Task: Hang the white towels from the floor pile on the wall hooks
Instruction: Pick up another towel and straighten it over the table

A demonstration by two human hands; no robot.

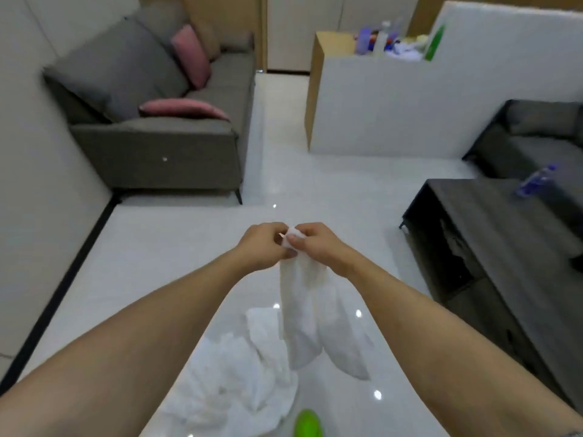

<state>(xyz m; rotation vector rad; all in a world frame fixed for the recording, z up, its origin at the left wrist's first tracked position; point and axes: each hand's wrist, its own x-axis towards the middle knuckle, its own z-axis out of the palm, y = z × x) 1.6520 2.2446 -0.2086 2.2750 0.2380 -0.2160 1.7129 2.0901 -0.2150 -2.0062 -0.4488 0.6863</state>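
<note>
Glossy white floor (189, 247) between grey sofa (151, 121) and dark table (492, 247).

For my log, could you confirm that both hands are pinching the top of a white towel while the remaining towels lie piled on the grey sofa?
Not quite: the left hand and right hand do pinch the white towel, but the head view shows the remaining towels piled on the floor, not the grey sofa.

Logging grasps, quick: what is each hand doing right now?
Left hand: pinches the top edge of the white towel.
Right hand: pinches the same edge, right beside the left; the towel hangs below.
</note>
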